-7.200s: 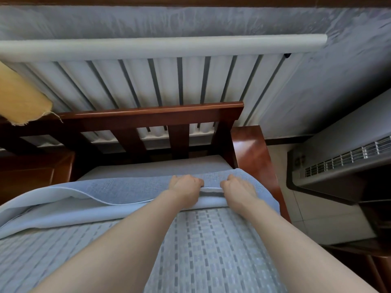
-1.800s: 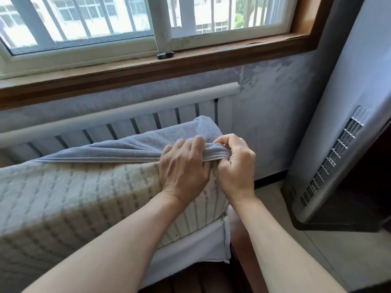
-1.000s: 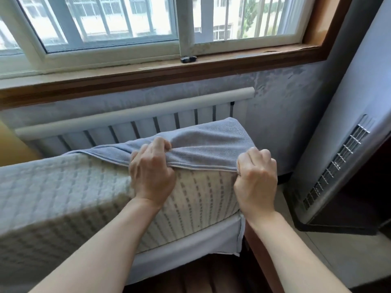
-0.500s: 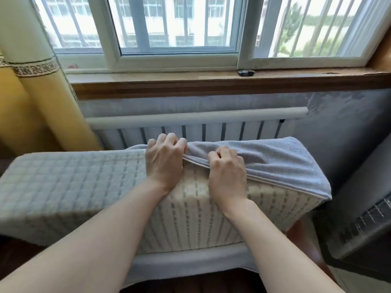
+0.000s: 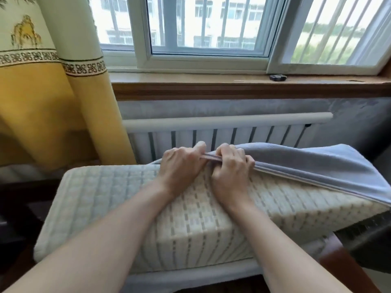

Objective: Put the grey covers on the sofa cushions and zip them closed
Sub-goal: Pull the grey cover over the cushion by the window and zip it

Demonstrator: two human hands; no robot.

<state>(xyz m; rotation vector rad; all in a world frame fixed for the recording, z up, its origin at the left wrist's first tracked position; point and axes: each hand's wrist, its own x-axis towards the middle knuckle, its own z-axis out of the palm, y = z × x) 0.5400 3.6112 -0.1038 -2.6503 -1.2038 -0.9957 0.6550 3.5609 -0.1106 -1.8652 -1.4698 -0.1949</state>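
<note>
A thick sofa cushion with a pale quilted check pattern stands raised in front of me. The grey cover drapes over its far right top, and a strip of it shows under the cushion's lower edge. My left hand and my right hand sit side by side at the top middle, both with fingers curled round the cover's hemmed edge. The left half of the cushion is bare.
A white radiator and a wooden window sill lie just behind the cushion. A yellow curtain hangs at the left. Dark wooden sofa frame shows at the lower right.
Both hands have shifted left along the cover's edge and drawn closer together. The view has swung left, bringing more curtain and more bare cushion into sight.
</note>
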